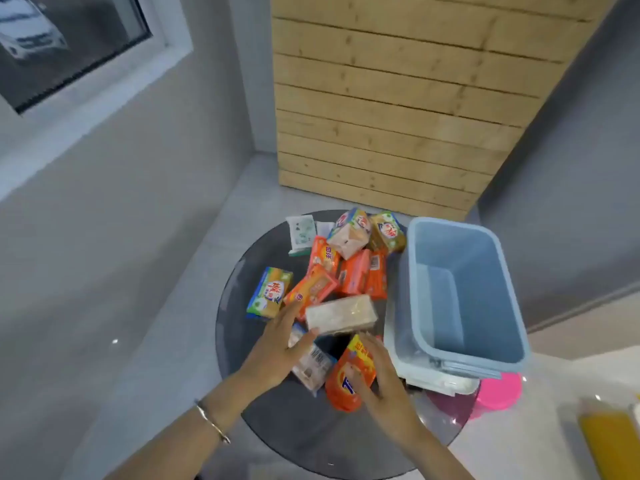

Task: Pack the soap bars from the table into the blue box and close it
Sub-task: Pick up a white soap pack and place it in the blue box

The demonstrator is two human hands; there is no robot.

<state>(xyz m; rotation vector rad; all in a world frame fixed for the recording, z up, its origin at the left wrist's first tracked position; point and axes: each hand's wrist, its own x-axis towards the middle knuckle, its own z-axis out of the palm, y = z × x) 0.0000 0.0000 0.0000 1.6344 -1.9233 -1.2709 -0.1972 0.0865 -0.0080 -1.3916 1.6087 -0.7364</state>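
One soap bar [341, 315] between left fingers [288, 312]

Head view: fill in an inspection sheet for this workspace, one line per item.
Surface: round dark glass table.
Job's things: blue box open and empty at the table's right; soap bars heaped left of it, none packed.
Clutter: pink disc by the box; yellow object lower right.
Hands: left hand pinches a pale bar; right hand grips an orange bar.
Cables: nothing seen.
Surroundings: grey walls, window, wooden slat panel.
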